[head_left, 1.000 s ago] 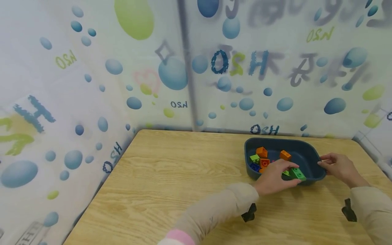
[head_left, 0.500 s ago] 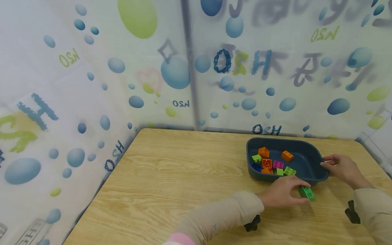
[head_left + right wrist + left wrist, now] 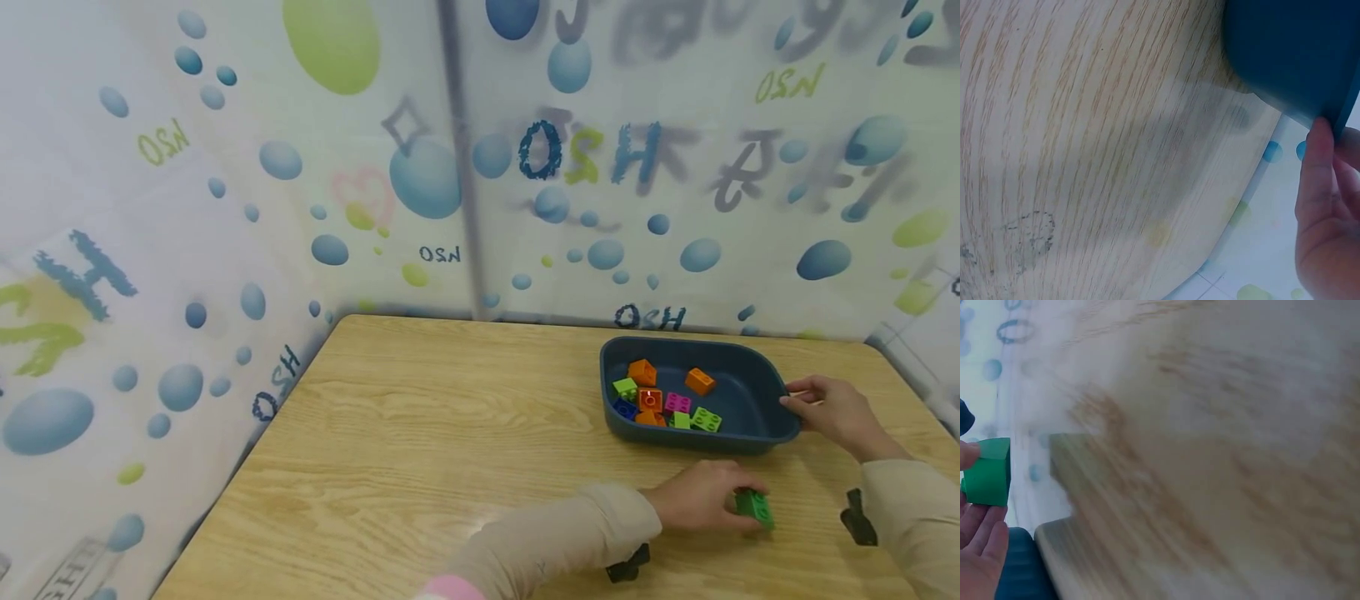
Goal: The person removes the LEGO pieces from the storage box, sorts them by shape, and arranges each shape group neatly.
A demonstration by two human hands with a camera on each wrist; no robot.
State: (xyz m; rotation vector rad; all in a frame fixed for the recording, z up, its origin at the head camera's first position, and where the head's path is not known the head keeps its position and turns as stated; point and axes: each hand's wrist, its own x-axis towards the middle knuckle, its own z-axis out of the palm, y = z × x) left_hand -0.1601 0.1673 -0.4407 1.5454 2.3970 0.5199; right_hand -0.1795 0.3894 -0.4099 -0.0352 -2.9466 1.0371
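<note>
In the head view my left hand pinches a green toy building block between thumb and fingers, in front of a dark blue bin. The same green block shows at the left edge of the left wrist view. My right hand pinches the bin's right rim; in the right wrist view the thumb and fingers lie on either side of that rim. Inside the bin are several blocks: orange, magenta, lime green and dark blue.
The wooden table stretches left and forward of the bin. A patterned curtain with blue and green spots stands behind the table and along its left side. Dark straps hang beneath both wrists.
My left hand has drawn the green block out over the bin's front rim and down towards the table's near side. The right hand has kept its hold on the rim.
</note>
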